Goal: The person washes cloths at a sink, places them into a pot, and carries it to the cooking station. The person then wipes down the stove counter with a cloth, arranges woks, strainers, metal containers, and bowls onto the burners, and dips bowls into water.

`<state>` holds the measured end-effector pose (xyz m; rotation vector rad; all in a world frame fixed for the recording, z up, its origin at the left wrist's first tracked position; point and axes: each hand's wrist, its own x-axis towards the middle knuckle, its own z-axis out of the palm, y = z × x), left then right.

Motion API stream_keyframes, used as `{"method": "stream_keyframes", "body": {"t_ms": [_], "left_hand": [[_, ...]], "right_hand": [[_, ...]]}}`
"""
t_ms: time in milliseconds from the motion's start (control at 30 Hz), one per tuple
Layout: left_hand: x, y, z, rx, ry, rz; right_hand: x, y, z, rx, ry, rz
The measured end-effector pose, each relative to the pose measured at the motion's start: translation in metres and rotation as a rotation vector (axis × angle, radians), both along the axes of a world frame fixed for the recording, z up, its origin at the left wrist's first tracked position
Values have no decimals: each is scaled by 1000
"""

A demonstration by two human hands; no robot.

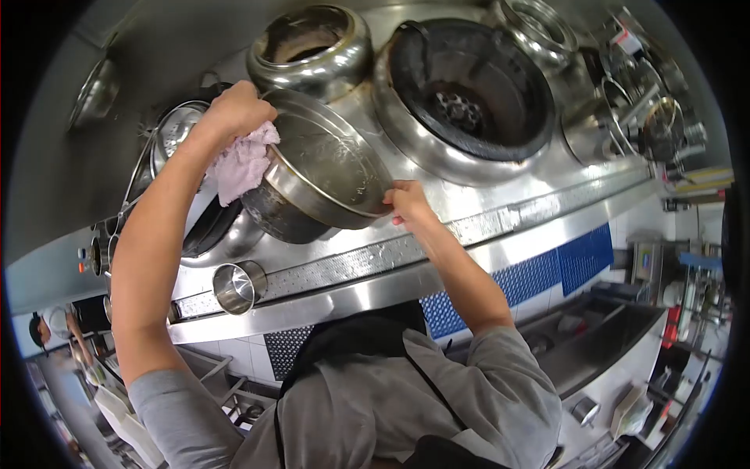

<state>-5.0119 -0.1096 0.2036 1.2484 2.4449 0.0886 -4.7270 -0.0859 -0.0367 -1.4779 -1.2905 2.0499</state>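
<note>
Head camera view: the large pot (301, 195) was at upper centre of the frame, its near wall short of the grated channel (531, 211), with a narrow strip of bare steel between. More bare steel showed right of the pot, below the blackened burner ring (512, 152). Toward the upper edge, room was limited by a steel burner ring (359, 47) just behind the pot.

The left hand (241, 108) was clamped on a pink cloth (244, 164) at the pot's left rim; whether it also gripped the rim could not be told. The right hand (410, 202) had thumb and fingers closed on the rim at lower right. Rippled liquid (320, 164) was noted inside.

The steel counter (437, 199) was shiny, its front edge running across mid-frame. Blue mats (508, 281) lay on the floor beyond.

A steel cup (238, 288) stood at lower left on the channel, near the front edge. A perforated strainer (176, 133) sat left of the pot, partly behind the left arm. Utensils (664, 125) crowded the upper right.
</note>
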Motion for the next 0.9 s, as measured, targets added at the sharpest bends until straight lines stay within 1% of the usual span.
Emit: {"method": "stream_keyframes", "body": {"t_ms": [133,233,300,400,467,500,600,633,667,700,733,800,867,900], "left_hand": [[43,31,-1,-77,254,-180],[66,52,8,-156,321,-259],[83,62,10,-140,385,-301],[112,75,11,-93,466,-406],[128,78,12,-99,515,-499],[138,76,11,-63,550,-582],[172,72,10,-60,550,-704],[180,65,5,12,582,-767],[188,60,7,2,562,-842],[193,56,1,82,607,-887],[198,51,-2,99,614,-909],[209,37,-1,137,628,-951],[211,24,-8,225,695,-1008],[213,16,-8,272,728,-1035]], "right_hand": [[0,-25,-29,-149,39,-90],[-6,-35,-41,-229,81,-103],[-12,-38,-44,-279,100,-109],[-26,-48,-54,-323,226,-194],[-35,-51,-59,-370,239,-152],[-44,-53,-58,-399,253,-112],[-66,-58,-51,-480,335,-113],[-76,-61,-52,-497,389,-110],[-91,-63,-56,-548,489,-122],[-103,-62,-59,-594,587,-141],[-116,-61,-62,-644,683,-157],[-147,-50,-45,-737,883,-218],[-168,-36,-20,-760,992,-296],[-172,-28,-14,-748,1004,-322]]}}
